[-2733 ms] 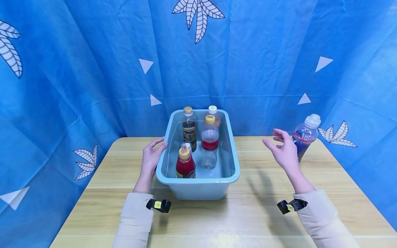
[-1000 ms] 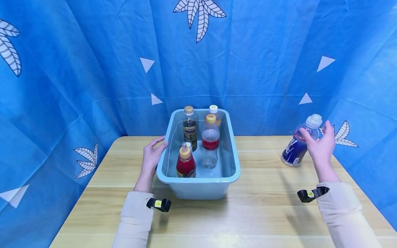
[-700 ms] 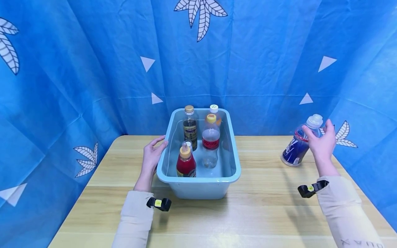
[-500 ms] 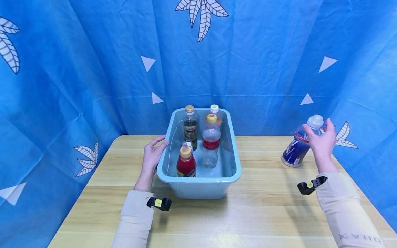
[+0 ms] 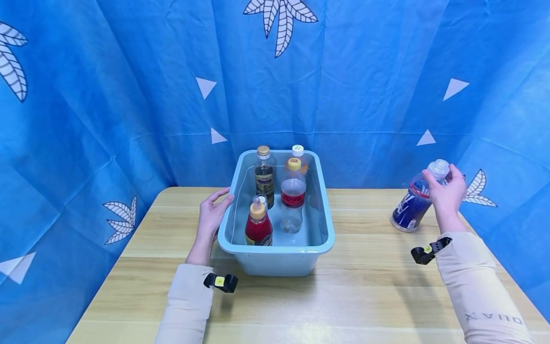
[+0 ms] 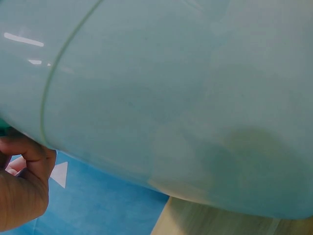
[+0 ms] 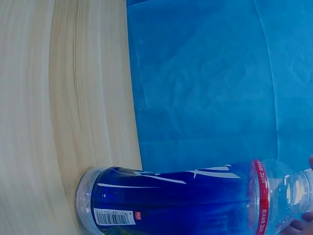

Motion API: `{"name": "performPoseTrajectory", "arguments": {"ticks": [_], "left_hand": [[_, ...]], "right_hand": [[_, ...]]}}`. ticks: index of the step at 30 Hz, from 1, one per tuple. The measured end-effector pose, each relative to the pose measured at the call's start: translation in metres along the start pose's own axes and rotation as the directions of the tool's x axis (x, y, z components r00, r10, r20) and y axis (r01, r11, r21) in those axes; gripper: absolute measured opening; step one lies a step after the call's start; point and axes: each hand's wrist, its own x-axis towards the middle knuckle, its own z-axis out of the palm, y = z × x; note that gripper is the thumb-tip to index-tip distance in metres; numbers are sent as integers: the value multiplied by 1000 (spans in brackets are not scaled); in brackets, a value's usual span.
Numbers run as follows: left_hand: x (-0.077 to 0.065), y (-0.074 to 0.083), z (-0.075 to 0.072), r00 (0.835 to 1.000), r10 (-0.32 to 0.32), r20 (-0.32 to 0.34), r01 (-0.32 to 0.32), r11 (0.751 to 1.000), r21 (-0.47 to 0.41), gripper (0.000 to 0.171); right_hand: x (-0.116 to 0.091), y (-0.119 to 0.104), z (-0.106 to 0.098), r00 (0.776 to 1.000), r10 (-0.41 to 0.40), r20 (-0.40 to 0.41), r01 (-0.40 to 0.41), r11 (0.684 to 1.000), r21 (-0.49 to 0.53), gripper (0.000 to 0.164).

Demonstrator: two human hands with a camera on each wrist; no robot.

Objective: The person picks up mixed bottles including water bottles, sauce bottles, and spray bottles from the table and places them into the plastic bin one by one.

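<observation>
In the head view my left hand (image 5: 212,214) grips the left rim of a light blue plastic tub (image 5: 277,250), thumb over the edge. The left wrist view shows its curled fingers at the tub wall (image 6: 146,98). At the right, my right hand (image 5: 447,196) holds a blue-labelled drink bottle (image 5: 410,210) round its neck, just below the clear cap (image 5: 439,167). In the right wrist view the bottle's blue label (image 7: 171,196) and red band show, with fingertips at the neck. The bottle's base looks to be on the table.
Inside the tub stand a dark bottle with tan cap (image 5: 264,184), a yellow-capped clear bottle (image 5: 293,198), a white-capped bottle (image 5: 297,152) and a red squeeze bottle (image 5: 259,231). A small white cap shows behind the red one. A blue curtain (image 5: 365,95) hangs behind the wooden table (image 5: 352,296).
My right hand has moved right, round to the far side of the blue-labelled bottle, and closed on its neck. The bottle stays in about the same place. My left hand stays on the tub.
</observation>
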Motion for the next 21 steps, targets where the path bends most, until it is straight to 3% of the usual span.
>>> {"name": "performPoseTrajectory", "arguments": {"ticks": [9,21], "left_hand": [[0,1,1,1000,-12,1,12,1000,5,42],[0,0,0,1000,-9,2,9,1000,-1,42]], "right_hand": [[5,3,0,999,0,-49,1,1000,9,63],[3,4,-1,1000,28,-12,-28,998,63,65]]}}
